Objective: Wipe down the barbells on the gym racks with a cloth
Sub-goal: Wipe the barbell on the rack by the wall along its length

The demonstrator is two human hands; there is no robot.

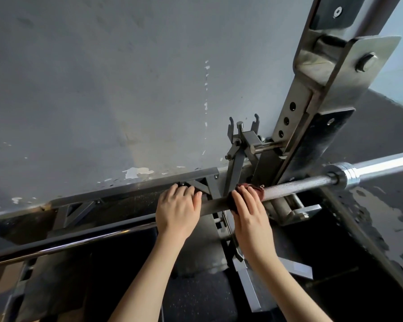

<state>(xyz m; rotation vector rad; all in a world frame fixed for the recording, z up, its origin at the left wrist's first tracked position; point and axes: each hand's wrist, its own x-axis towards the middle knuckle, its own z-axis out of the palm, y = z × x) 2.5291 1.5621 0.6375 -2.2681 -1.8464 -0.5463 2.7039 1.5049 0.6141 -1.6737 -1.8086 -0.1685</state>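
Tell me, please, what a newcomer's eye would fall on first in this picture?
Two bare hands at the centre draw the eye: the left hand grips the barbell, and the right hand beside it holds a dark red cloth wrapped round the shaft. Next comes the steel rack upright rising at the right, against a scuffed grey wall.
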